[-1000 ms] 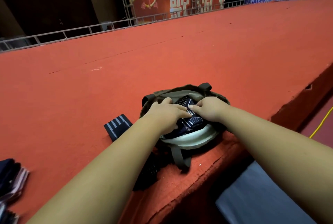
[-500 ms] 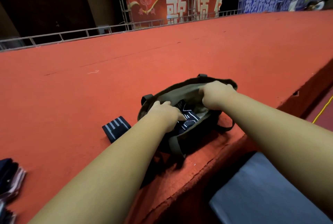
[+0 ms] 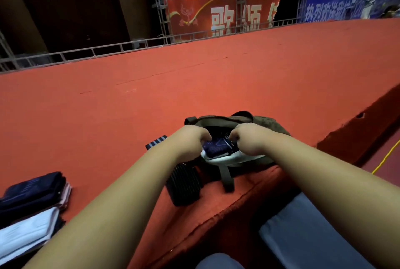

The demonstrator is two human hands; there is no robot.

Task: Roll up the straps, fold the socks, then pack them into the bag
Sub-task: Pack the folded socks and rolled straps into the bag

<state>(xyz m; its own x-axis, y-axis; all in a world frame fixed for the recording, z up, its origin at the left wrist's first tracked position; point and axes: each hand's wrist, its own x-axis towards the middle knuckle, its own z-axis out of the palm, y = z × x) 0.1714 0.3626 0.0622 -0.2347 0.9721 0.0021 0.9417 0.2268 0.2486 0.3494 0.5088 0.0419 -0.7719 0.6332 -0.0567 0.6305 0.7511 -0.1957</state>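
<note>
An olive-brown bag (image 3: 265, 122) with a white lining sits near the front edge of the red carpeted platform (image 3: 194, 78). Dark patterned socks (image 3: 218, 146) lie inside its open mouth. My left hand (image 3: 190, 138) grips the near rim of the bag on the left, fingers curled over it. On the right side of the mouth my right hand (image 3: 249, 138) grips the rim in the same way. A black ribbed strap roll (image 3: 184, 182) lies below my left wrist. A dark striped folded piece (image 3: 154, 143) peeks out left of my left hand.
A stack of folded dark and white socks (image 3: 32, 201) lies at the lower left. The platform's front edge (image 3: 216, 216) runs diagonally below the bag, with a drop at the right. A metal railing (image 3: 86, 52) and banners stand at the far side.
My right hand came back from the far rim to the near right side of the bag's mouth. Both hands now hold the opening, and the white lining shows again.
</note>
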